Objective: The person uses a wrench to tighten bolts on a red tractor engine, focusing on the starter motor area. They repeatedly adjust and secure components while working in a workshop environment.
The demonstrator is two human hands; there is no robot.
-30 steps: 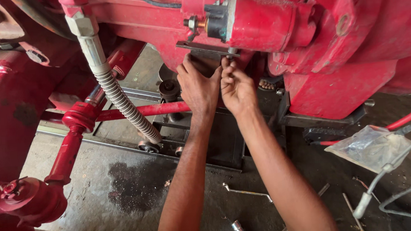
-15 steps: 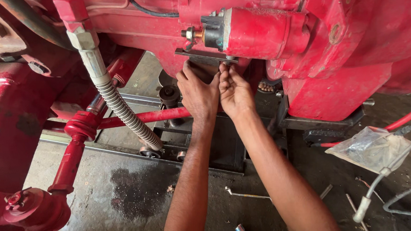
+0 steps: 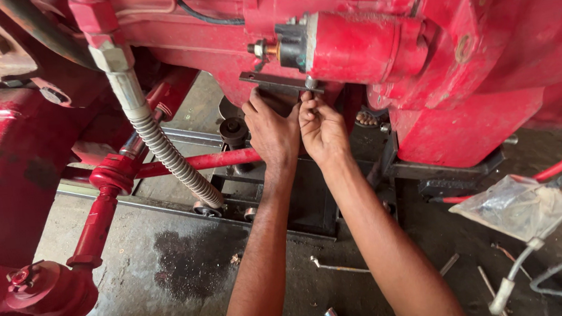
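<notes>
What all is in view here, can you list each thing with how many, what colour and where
starter motor: one, red, bolted on the machine at top centre
metal bracket: one, dark, flat, under the motor's end
corrugated hose: one, silver, slanting down at left
steering rod: one, red, crossing behind the left arm
plastic bag: one, clear, on the floor at right
oil stain: one, dark, on the concrete floor
left hand: one, under the bracket
right hand: one, fingertips at the bracket's bolt

hands [image 3: 295, 128] under bracket [image 3: 281, 82] — motor [image 3: 352, 46] above; hose [image 3: 163, 145] left; bag [image 3: 515, 205] right
</notes>
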